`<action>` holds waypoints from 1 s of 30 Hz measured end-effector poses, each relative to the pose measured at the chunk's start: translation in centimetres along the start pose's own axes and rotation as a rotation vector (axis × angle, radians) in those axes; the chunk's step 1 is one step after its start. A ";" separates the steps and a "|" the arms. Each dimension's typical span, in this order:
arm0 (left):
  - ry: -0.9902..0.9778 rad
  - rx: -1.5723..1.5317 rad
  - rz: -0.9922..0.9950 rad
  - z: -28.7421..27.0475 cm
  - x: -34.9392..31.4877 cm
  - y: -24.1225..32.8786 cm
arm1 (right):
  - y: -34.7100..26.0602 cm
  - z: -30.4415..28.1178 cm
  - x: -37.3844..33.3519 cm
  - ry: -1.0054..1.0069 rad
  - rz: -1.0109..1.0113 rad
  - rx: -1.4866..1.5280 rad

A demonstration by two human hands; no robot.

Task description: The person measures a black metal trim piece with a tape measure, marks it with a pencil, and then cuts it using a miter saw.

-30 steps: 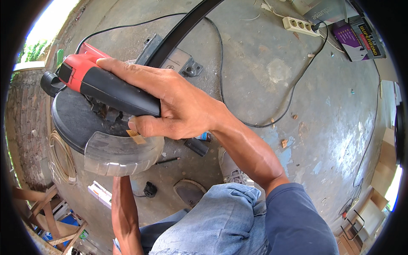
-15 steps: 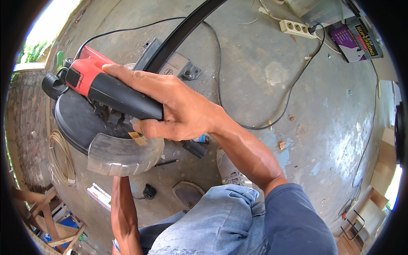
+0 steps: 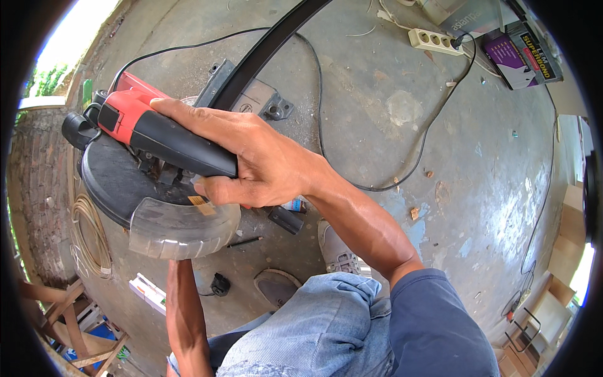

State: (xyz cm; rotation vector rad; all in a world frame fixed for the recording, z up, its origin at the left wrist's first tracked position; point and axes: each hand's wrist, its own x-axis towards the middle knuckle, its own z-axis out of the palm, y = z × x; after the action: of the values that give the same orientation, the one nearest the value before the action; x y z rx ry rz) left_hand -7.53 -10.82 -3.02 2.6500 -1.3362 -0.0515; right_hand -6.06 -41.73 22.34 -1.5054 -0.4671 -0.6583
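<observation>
The right hand (image 3: 260, 154) curls round the saw handle (image 3: 185, 147) near the floor's (image 3: 370, 119) left edge, while I cannot tell the hidden left hand's hold.

Here's the right hand (image 3: 251, 147), out in front and gripping firmly — back of the hand up, one long finger (image 3: 182, 116) stretched leftward, the thumb (image 3: 220, 190) tucked on the side nearer the body. The wrist (image 3: 314, 173) runs nearly straight into the right forearm (image 3: 367, 210), slanting back to a bent elbow (image 3: 407, 270). Over on the left, the left forearm (image 3: 186, 308) points almost straight ahead — its hand hidden from view.
</observation>
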 end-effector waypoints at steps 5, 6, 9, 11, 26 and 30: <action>0.022 -0.001 0.000 -0.4 0.7 0.2 | 0.0 0.0 0.0 -0.004 -0.010 0.008; 0.030 -0.003 0.003 -0.5 1.0 0.3 | -0.5 -0.2 0.1 -0.005 -0.015 0.003; 0.051 -0.005 0.014 -0.8 2.2 0.6 | -1.7 -0.6 0.2 -0.064 0.116 0.026; 0.064 -0.004 0.021 -1.0 2.8 0.6 | -1.4 -0.6 0.0 -0.073 0.104 0.060; 0.142 0.004 0.033 -2.8 5.5 0.8 | -1.6 -0.5 0.1 -0.104 0.083 -0.069; 0.155 0.002 0.033 -3.1 5.9 0.9 | -1.6 -0.4 0.0 -0.102 0.053 -0.104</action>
State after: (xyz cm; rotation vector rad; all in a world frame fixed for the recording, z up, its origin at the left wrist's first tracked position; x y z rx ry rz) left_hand -4.36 -15.62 0.40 2.5727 -1.3296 0.1558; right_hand -7.12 -42.09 23.55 -1.6495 -0.4745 -0.5733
